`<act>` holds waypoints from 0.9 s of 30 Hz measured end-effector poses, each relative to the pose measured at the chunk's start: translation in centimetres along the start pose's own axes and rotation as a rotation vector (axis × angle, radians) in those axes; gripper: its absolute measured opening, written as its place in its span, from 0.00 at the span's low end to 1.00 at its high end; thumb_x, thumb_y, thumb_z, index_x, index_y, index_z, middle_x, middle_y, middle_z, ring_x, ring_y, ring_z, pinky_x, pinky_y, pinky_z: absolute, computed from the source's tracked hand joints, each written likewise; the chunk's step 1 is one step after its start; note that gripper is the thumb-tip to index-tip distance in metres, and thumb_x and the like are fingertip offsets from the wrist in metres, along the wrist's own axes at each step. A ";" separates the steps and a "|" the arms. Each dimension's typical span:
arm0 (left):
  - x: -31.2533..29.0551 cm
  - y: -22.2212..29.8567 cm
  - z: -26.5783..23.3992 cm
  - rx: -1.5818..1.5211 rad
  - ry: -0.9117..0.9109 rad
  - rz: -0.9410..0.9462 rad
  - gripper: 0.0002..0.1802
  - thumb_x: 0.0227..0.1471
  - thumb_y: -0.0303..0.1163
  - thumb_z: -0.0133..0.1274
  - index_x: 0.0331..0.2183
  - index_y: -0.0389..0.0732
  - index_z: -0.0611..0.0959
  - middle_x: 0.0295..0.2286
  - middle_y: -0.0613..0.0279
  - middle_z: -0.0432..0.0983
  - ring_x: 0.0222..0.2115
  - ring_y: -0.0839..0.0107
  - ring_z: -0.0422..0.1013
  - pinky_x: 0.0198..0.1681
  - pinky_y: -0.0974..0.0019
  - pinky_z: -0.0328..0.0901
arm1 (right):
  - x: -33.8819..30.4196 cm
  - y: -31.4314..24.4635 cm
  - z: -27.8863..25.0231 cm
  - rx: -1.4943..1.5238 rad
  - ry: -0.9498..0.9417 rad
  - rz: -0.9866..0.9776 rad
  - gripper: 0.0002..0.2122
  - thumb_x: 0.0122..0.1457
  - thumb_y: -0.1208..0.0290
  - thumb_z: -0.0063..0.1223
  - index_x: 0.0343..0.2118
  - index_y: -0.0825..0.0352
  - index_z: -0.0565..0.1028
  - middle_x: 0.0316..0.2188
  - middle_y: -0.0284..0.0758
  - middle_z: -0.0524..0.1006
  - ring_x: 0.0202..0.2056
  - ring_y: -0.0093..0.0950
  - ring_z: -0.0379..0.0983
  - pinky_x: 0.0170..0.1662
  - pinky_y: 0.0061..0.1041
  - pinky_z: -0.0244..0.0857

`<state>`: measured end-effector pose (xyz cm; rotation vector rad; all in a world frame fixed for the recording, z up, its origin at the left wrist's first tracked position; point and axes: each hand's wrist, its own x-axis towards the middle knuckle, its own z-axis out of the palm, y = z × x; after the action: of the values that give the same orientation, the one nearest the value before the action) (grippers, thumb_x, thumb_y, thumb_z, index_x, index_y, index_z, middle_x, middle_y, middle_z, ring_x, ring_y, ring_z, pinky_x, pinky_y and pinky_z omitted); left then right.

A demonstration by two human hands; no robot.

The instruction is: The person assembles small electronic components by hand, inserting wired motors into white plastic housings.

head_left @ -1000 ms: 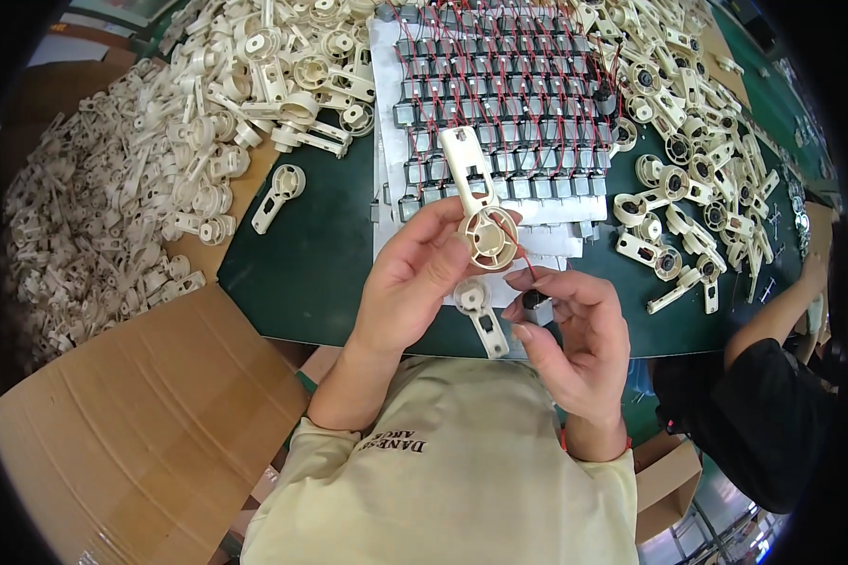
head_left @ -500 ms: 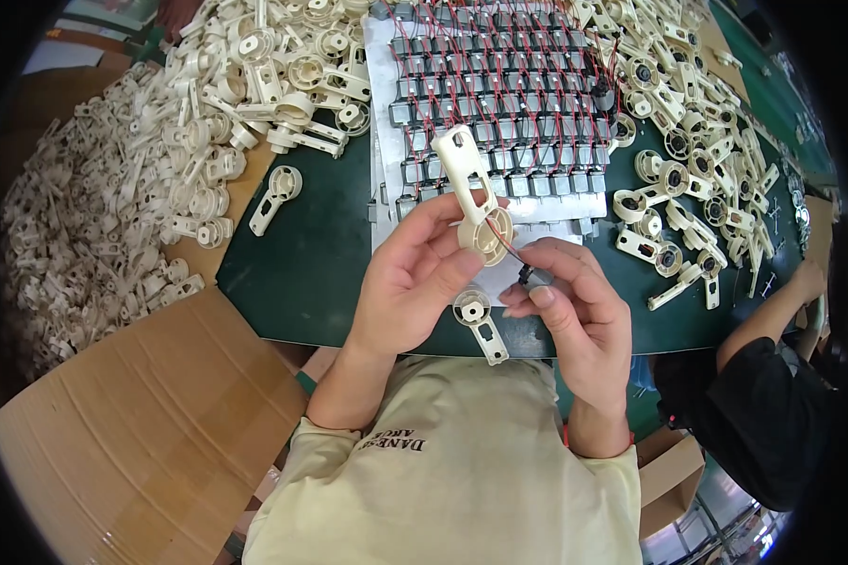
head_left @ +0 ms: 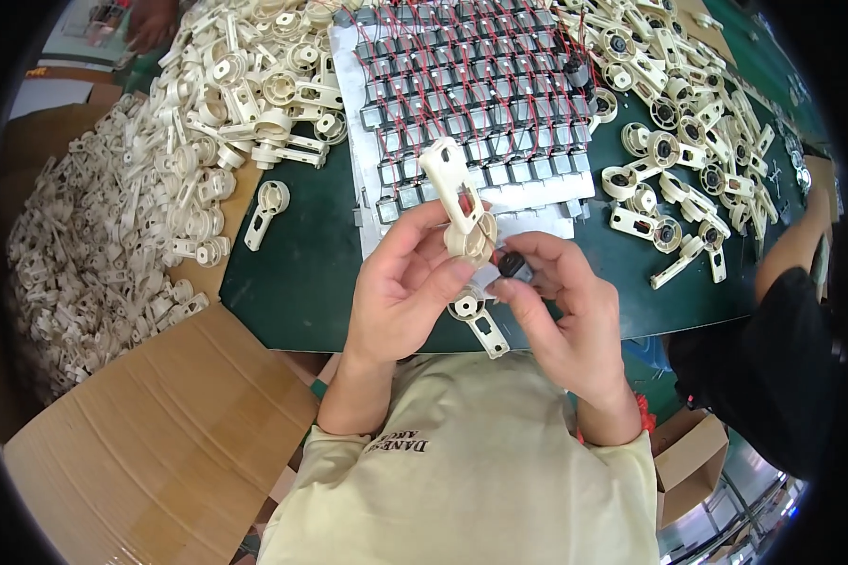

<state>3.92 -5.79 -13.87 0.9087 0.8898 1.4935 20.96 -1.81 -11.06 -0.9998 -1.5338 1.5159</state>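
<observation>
The left hand (head_left: 405, 292) grips a cream plastic housing (head_left: 457, 202) by its round end, the long arm of the part pointing up and away over the tabletop (head_left: 292, 273). The right hand (head_left: 565, 311) is pinched tight on a small black motor (head_left: 511, 265) with thin red leads, and that motor now sits right against the housing's round cup. A second ago the two were apart, the motor held low and to the right; half a second ago it was closing in; now it touches the cup's edge. So the judgement is that the seating is under way, though whether the motor is fully home in the cup cannot be told, because the fingers cover the joint.

Just below the hands, another cream housing (head_left: 479, 320) lies flat on the green mat near the tabletop's front edge, not moved. Beyond the hands, a tray of motors (head_left: 471, 94) in rows with red wires stretches away. To the left, a big heap of empty housings (head_left: 236, 94) spills toward a cardboard sheet (head_left: 160, 424), with a single housing (head_left: 266, 212) lying apart on the mat. To the right, a spread of housings with motors fitted (head_left: 678, 141) covers the mat. At the far right edge, another person's dark sleeve (head_left: 773, 348) comes into view.
</observation>
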 end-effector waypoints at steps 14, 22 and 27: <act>-0.5 -0.6 0.3 0.078 -0.111 -0.035 0.24 0.52 0.16 0.52 0.52 0.30 0.70 0.51 0.53 0.65 0.51 0.65 0.67 0.54 0.61 0.64 | 0.1 0.2 -0.8 0.168 -0.005 0.153 0.13 0.54 0.82 0.58 0.43 0.72 0.73 0.37 0.36 0.76 0.33 0.20 0.76 0.37 0.21 0.72; -0.8 0.5 1.1 0.074 -0.006 -0.112 0.23 0.55 0.24 0.53 0.52 0.30 0.71 0.53 0.43 0.67 0.51 0.61 0.67 0.54 0.59 0.63 | -0.2 1.2 0.4 0.178 0.064 -0.113 0.13 0.53 0.84 0.57 0.42 0.71 0.72 0.39 0.38 0.75 0.35 0.22 0.75 0.37 0.20 0.71; -0.6 0.6 1.2 0.061 -0.001 -0.134 0.23 0.56 0.26 0.53 0.52 0.29 0.70 0.53 0.42 0.67 0.51 0.62 0.68 0.53 0.61 0.64 | 0.0 0.6 0.4 -0.197 -0.004 -0.221 0.12 0.51 0.86 0.56 0.40 0.69 0.76 0.36 0.39 0.75 0.30 0.27 0.74 0.32 0.23 0.68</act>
<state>4.86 -6.37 -12.85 0.8771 0.9805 1.3572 20.62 -1.93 -11.66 -0.9019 -1.7602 1.2334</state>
